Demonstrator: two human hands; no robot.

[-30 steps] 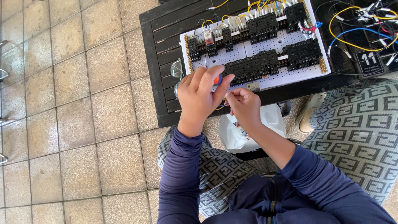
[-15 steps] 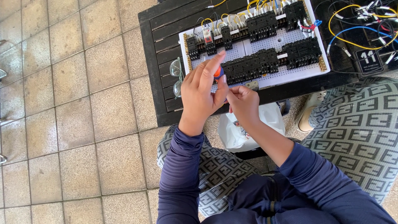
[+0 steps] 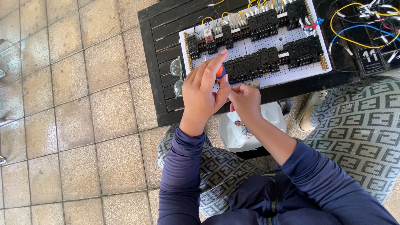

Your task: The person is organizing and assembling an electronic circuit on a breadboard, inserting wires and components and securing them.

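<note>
The left hand is closed around an orange-handled tool, probably a small screwdriver; only the handle end shows between the fingers, and the tip is hidden. The right hand is pinched narrow, thumb and fingertips together just beside the left hand; what it grips is too small to make out. Both hands sit at the near edge of the white perforated board, which lies on the dark slatted counter and carries rows of black relay sockets with yellow jumper wires (the upper row runs out of the picture). A pair of glasses lies on the counter just left of the board. A white plastic bag sits below the hands, partly covered by the right forearm. Tiled floor lies open to the left of the counter.
</note>
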